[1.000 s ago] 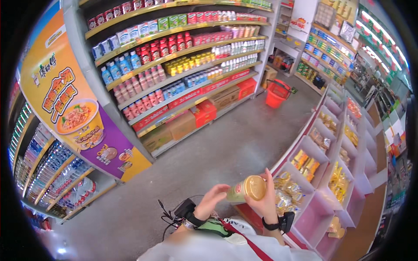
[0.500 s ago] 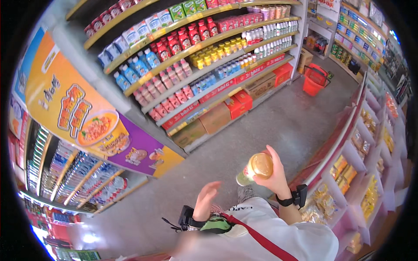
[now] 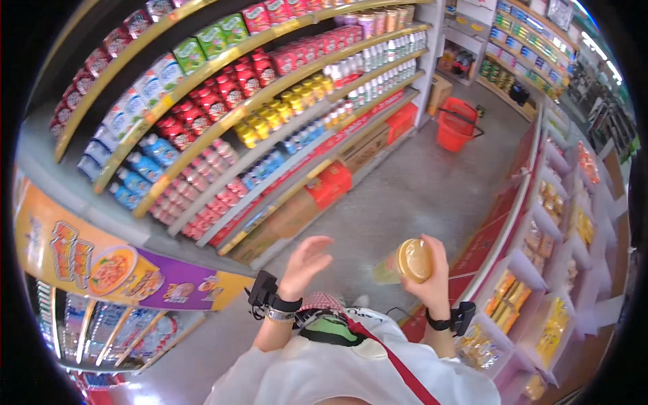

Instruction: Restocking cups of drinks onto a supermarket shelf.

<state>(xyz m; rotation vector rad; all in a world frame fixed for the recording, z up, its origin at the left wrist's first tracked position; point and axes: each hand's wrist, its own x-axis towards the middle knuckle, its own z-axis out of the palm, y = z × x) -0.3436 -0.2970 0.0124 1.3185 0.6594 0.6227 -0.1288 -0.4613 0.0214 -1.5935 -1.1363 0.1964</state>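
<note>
My right hand (image 3: 428, 275) is wrapped round a cup (image 3: 414, 260) with a golden-tan lid and a pale green side, held out in front of me above the floor. The lid faces up toward me, and the cup leans a little. To its left, my left hand (image 3: 307, 264) is raised with nothing in it, its fingers apart and slightly curled. It does not touch the cup. Both wrists wear black straps with small devices.
Ahead and left stand shelves (image 3: 223, 111) of bottled and boxed drinks, with cardboard cartons (image 3: 283, 223) on the lowest level. A red shopping basket (image 3: 455, 125) sits on the floor further off. Bins of packaged snacks (image 3: 509, 297) line the right side.
My view has turned, so the shelves and the basket have shifted left in the picture. My left hand has risen and opened wider. The cup stays in my right hand.
</note>
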